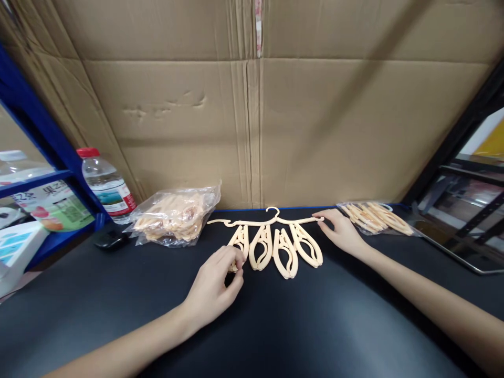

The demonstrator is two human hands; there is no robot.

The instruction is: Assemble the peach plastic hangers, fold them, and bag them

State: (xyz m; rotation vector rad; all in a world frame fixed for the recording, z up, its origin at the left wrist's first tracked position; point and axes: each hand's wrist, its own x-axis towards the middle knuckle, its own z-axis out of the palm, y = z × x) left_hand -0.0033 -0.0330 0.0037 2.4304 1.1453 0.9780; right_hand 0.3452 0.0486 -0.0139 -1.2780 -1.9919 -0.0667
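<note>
A cream plastic folding clothes hanger (260, 224) lies spread out near the back of the black table, its hook towards the cardboard. My right hand (342, 230) pinches the tip of its right arm. In front of it several folded hangers (285, 254) of the same kind lie side by side, fanned slightly. The leftmost folded hanger (241, 237) has its lower end between the fingers of my left hand (216, 278), which are closed on it and partly cover it.
A clear bag of hangers (173, 215) lies at the back left, beside a red-capped water bottle (106, 184) and a black mouse (110, 237). Another bagged bundle (374, 217) lies at the back right. Cardboard (177, 121) walls the back; a blue rack (51, 184) and dark rack (452, 168) flank the table (283, 331).
</note>
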